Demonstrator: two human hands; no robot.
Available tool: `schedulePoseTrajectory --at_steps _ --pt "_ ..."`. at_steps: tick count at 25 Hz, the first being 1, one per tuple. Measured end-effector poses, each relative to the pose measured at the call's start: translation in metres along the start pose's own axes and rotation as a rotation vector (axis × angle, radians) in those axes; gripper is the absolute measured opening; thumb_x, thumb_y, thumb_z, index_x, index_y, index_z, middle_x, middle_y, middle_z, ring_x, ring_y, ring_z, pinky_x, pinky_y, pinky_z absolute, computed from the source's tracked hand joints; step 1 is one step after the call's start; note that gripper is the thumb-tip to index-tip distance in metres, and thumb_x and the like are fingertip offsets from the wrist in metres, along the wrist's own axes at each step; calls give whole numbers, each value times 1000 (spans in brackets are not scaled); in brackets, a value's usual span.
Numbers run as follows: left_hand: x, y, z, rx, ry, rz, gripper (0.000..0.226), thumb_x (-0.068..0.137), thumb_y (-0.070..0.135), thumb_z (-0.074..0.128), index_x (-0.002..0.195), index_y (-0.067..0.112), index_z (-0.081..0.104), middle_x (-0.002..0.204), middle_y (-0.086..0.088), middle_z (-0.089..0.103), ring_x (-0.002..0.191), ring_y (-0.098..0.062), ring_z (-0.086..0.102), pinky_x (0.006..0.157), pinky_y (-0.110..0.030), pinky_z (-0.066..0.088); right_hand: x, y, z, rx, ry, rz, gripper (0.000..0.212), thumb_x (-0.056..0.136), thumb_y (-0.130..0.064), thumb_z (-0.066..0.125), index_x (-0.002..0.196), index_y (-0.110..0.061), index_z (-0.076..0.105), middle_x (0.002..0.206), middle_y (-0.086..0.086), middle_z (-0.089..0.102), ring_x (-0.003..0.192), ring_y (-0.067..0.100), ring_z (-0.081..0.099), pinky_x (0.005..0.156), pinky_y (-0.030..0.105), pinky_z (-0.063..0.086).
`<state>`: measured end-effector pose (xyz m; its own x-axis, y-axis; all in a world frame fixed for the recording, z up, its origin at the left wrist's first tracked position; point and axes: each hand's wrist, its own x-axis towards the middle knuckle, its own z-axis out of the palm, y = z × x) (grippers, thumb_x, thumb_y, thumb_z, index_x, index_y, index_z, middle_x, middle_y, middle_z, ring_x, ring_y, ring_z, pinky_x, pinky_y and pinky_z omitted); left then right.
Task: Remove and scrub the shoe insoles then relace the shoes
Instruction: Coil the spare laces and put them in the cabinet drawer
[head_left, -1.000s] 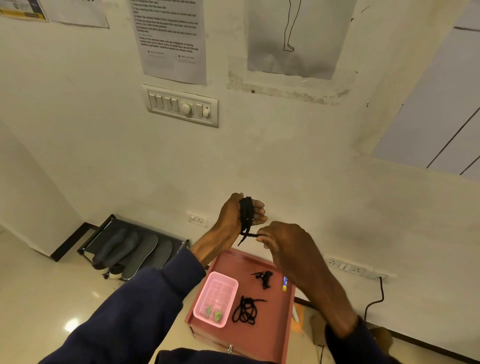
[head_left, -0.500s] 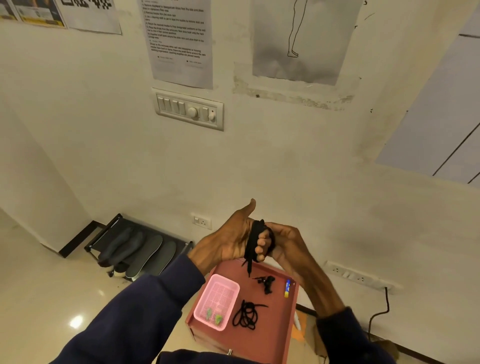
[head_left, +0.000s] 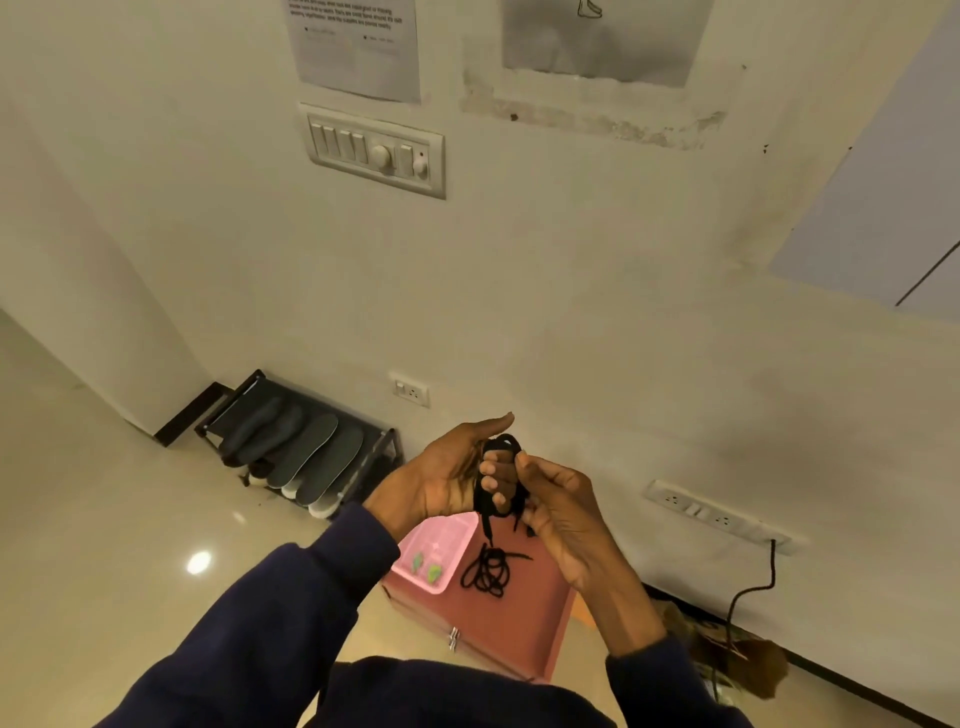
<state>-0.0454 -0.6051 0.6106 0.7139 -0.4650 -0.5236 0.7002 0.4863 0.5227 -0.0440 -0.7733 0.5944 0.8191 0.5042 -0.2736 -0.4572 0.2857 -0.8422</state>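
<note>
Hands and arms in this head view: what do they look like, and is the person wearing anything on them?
They are a person's bare hands, with no gloves. The left hand and right hand come out of long dark navy sleeves. The left sleeve and right sleeve end in plain cuffs just above the wrists. No watch, ring or marking shows.

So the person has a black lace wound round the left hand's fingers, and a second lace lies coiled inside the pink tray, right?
Not quite. The head view shows the second lace coiled on the red table, beside the pink tray, not inside it. The rest holds: a black lace is wound round the fingers of the left hand.
</note>
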Motion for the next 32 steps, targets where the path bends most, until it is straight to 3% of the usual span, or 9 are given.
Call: schedulePoseTrajectory --at_steps 9,11,14,16,20,23,26,29,32 --pt "-16 -52 -36 223 59 21 77 100 67 46 48 11 37 42 -9 39 44 -30 54 61 -38 51 -19 51 2 17 -83 64 34 98 -12 63 104 20 66 105 38 68 67 34 65 65 36 55" --pt "-21 -47 -48 191 -75 10 81 103 66 34 51 6 47 47 -11 48 53 -33 63 69 -40 55 -16 54 9 33 -82 58 35 97 -11 63 103 24 63 103 41 67 61 33 63 61 36 55" --pt "-30 -32 -74 175 -359 -21 90 106 63 9 73 -1 64 68 -15 63 81 -37 69 92 -46 50 -11 55 20 107 -128 67 31 95 -5 60 100 25 61 99 42 66 60 35 66 55 36 55" --pt "-36 -26 -90 209 -394 -30 81 108 56 16 79 0 66 73 -14 65 87 -37 69 97 -46 47 -8 59 33 103 -138 73 23 95 -2 59 97 20 64 99 40 66 65 37 69 53 35 55" --pt "-44 -24 -118 211 -192 -19 60 107 43 44 70 0 64 64 -14 63 76 -35 72 95 -47 52 9 78 54 32 -33 63 23 96 -3 61 97 20 67 95 35 69 64 31 66 58 35 54" --pt "-54 -24 -156 133 -49 -21 57 103 44 56 86 -9 66 69 -16 65 68 -29 68 86 -44 56 27 111 72 -51 99 95 27 89 -7 69 99 17 68 91 26 73 70 25 71 66 33 58" --pt "-44 -52 -197 225 145 -56 72 102 53 53 122 -16 62 87 -17 70 82 -28 69 96 -46 54 35 162 65 -166 231 130 27 85 -18 77 99 5 75 91 23 74 76 28 69 79 42 59" --pt "-16 -96 -236 339 341 -31 63 104 53 46 122 -4 67 109 -17 76 107 -35 71 98 -46 55 38 211 38 -228 448 165 18 78 -28 79 89 -14 82 87 14 76 77 27 66 76 43 53" --pt "27 -149 -280 233 334 -162 50 108 46 40 125 8 66 119 -13 75 113 -32 70 102 -46 54 44 269 -11 -103 615 267 6 85 -16 75 85 -13 80 83 11 76 80 27 69 76 39 56"
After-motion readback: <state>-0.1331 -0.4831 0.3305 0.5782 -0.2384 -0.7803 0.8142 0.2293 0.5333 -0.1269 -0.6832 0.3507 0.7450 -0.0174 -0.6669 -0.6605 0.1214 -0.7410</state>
